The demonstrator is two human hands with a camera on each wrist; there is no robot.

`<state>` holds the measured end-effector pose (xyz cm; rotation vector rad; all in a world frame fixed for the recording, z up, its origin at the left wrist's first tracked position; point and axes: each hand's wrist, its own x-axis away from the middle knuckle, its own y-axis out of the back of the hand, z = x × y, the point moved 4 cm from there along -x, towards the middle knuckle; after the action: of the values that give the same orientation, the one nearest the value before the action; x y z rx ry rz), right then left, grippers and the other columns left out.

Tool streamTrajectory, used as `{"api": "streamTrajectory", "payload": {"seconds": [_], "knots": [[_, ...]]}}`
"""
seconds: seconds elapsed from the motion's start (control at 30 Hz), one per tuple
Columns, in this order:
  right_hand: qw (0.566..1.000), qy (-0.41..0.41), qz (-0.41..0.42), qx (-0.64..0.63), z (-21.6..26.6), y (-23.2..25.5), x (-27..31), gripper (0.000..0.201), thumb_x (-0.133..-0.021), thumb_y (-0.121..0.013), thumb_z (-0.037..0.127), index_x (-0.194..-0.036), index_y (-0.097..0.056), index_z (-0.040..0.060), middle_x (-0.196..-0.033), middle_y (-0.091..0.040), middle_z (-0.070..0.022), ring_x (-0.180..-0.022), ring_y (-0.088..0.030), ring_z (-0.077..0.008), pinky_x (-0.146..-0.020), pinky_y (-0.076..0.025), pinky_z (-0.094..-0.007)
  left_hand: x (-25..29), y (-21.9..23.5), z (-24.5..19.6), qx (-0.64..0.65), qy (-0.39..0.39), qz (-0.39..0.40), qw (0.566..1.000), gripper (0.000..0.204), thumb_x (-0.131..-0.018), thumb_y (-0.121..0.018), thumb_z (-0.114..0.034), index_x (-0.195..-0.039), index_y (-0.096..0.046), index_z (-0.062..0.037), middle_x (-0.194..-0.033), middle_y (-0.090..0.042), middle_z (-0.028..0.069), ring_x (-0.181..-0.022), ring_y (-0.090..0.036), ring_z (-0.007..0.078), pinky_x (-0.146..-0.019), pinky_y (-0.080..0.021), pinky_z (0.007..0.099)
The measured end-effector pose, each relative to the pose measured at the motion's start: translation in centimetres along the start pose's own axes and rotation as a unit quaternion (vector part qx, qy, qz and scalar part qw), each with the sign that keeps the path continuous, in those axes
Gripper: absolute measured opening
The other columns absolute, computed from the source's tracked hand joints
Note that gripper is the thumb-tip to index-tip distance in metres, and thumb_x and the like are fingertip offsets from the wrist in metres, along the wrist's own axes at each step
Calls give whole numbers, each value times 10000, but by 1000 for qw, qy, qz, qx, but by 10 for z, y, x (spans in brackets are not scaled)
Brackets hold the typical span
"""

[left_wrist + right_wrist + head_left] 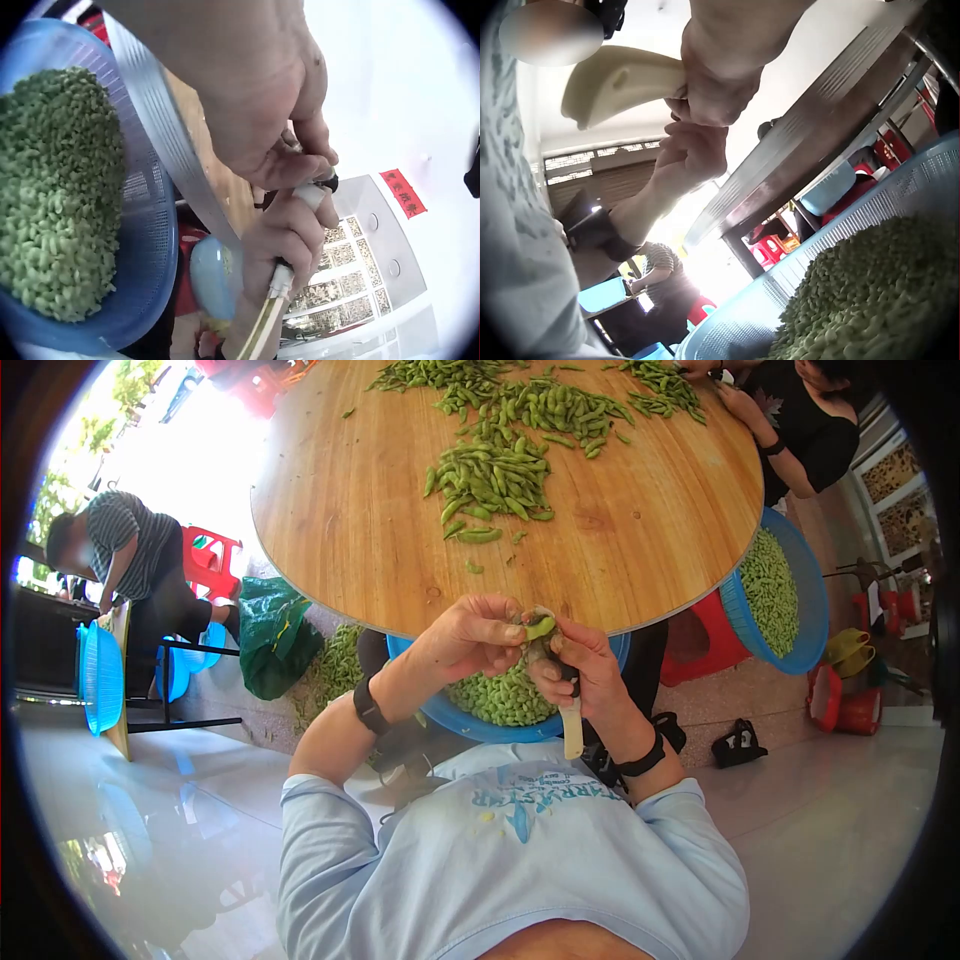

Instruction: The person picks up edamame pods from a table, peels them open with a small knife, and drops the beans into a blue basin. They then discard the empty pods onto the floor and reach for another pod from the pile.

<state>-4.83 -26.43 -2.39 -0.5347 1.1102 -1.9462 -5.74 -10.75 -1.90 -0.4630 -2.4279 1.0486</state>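
Over the near table edge my left hand (478, 632) pinches a green bean pod (540, 627) between thumb and fingers. My right hand (582, 668) meets it at the pod, its fingers curled round a tool whose pale, flat handle (572, 730) sticks out below the fist. Its working end is hidden by the fingers. In the left wrist view white wrapping (307, 195) shows at the right hand's fingertips. Below both hands a blue basket (166, 247) holds a heap of shelled green beans (60, 202).
Piles of pods (495, 475) lie on the round wooden table (340, 510). A second blue basket (812, 575) of beans stands at the right, near a person (800, 430). At the left are a green sack (270, 640), pods on the floor and another person (140, 550).
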Motion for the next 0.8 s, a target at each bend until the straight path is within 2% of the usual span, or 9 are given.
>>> {"api": "streamTrajectory", "payload": {"seconds": [0.07, 0.17, 0.23, 0.37, 0.43, 0.53, 0.57, 0.63, 0.8], "knots": [[998, 9, -61, -23, -1, 6, 0, 266, -967, -496, 172, -1198, -542, 48, -742, -525, -78, -508, -435, -88, -399, -360, -191, -1, -5, 5, 0, 12, 3, 1000, 109, -799, -675, -10, -863, -588, 0, -740, -624, 60, -585, -591, 152, -481, -430, 267], [994, 13, -104, -41, -7, 12, 1, 214, -967, -501, 179, -1147, -569, 86, -745, -525, -82, -509, -436, -94, -394, -361, -195, 3, -15, -11, -408, -239, -112, 874, 117, -832, -651, -27, -924, -585, 4, -720, -592, 44, -570, -574, 198, -508, -456, 328], [993, 5, -108, -48, -9, 10, 1, 208, -966, -503, 183, -1140, -576, 95, -746, -525, -80, -509, -438, -94, -393, -362, -196, 17, -39, -20, -742, -380, -95, 544, 161, -854, -653, -66, -989, -600, 4, -736, -615, 33, -593, -583, 165, -535, -472, 325], [994, 11, -104, -28, -10, 9, 2, 196, -965, -509, 193, -1120, -589, 104, -753, -531, -82, -511, -441, -93, -392, -362, -200, 22, -43, -19, -725, -378, -86, 569, 156, -868, -635, -75, -1001, -629, 6, -717, -626, 40, -588, -568, 121, -525, -463, 305], [995, 24, -99, -11, -10, 10, 3, 212, -968, -499, 183, -1139, -584, 93, -755, -538, -81, -511, -442, -90, -389, -354, -201, 17, -25, -12, -412, -115, -196, 882, 155, -879, -625, -103, -956, -647, 31, -692, -620, 58, -581, -553, 101, -522, -458, 302], [986, 63, -115, 99, -7, 14, 4, 244, -962, -493, 141, -1178, -566, 52, -761, -551, -69, -531, -467, -93, -415, -379, -209, 14, -21, -5, -314, -68, -205, 925, 164, -892, -600, -104, -925, -645, 50, -656, -601, 64, -597, -564, 102, -540, -467, 298], [968, 87, -134, 191, -4, 14, 5, 265, -953, -498, 109, -1198, -553, 23, -764, -558, -58, -550, -490, -99, -443, -411, -218, 14, -22, -2, -313, -69, -205, 925, 164, -892, -600, -104, -925, -645, 50, -656, -601, 64, -597, -564, 102, -540, -467, 298], [920, 120, -190, 320, 0, 10, 6, 293, -924, -529, 79, -1205, -540, -4, -758, -558, -55, -579, -515, -108, -495, -441, -236, 19, -36, -4, -562, -209, -204, 774, 152, -888, -591, -80, -961, -631, 47, -689, -614, 97, -634, -611, 150, -571, -482, 299], [715, 249, -204, 621, 19, -5, 3, 372, -813, -633, 12, -1166, -531, -47, -785, -557, -93, -671, -574, -176, -628, -489, -292, 25, -47, 6, -625, -296, -177, 701, 163, -864, -591, -61, -993, -620, 35, -766, -623, 166, -683, -639, 280, -605, -493, 326]]}}
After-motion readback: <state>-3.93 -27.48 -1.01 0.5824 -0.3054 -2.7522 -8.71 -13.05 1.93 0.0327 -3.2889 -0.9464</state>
